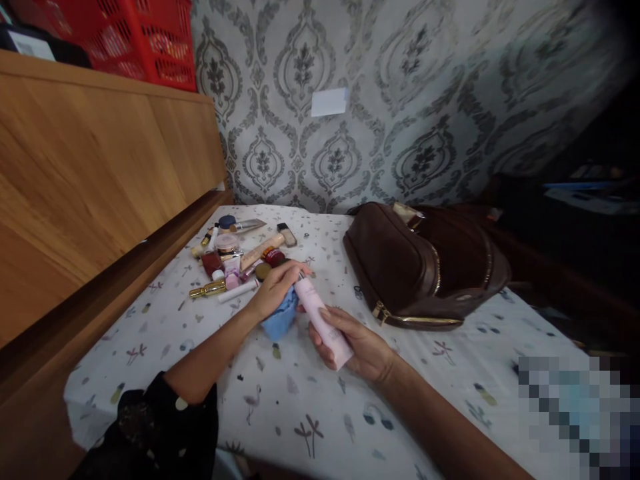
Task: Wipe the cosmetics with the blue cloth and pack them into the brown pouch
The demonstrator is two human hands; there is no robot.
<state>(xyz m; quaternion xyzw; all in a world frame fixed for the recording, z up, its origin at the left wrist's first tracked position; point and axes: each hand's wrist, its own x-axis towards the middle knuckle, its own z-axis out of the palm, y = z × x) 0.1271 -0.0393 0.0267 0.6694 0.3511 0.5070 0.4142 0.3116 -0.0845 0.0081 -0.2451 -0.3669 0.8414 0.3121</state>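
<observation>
The right hand [357,340] is gripping a pink bottle [320,317] between its fingers, its faint print showing illegibly; the left hand [275,290] is clutching a blue cloth [280,321], cosmetics [274,256] lying beyond its fingers.

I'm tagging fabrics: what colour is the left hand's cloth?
The cloth is blue; the head view shows it.

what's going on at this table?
A person's right hand grips a pale pink bottle, while the left hand, with a blue cloth, is at its upper end. Assorted cosmetics lie beyond the hands to the left; a brown bag sits to the right on the patterned tablecloth.
</observation>
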